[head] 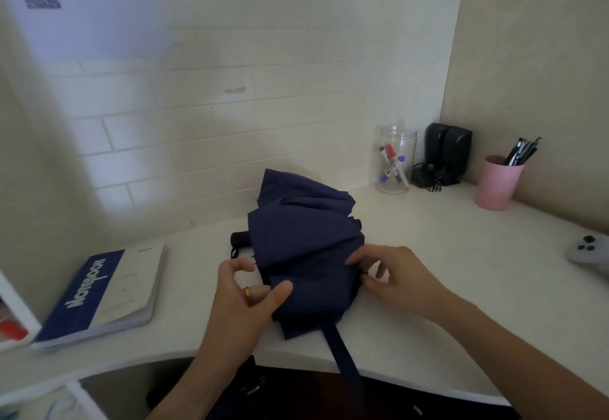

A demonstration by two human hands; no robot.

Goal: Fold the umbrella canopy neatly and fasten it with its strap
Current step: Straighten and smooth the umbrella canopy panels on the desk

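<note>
A collapsed navy-blue umbrella (303, 245) lies on the white desk (461, 287), its canopy loose and bunched. Its black handle (240, 239) sticks out to the left. The navy strap (344, 363) hangs from the near side over the desk's front edge. My left hand (245, 291) is at the canopy's near-left edge, thumb pressed on the fabric, fingers curled at the fold. My right hand (392, 279) pinches the canopy's right edge between thumb and fingertips.
A blue-and-white notebook (105, 291) lies at the left. At the back right stand a clear jar of markers (395, 161), black speakers (449, 152) and a pink cup of pens (497, 182). A grey game controller (588, 251) rests at the far right.
</note>
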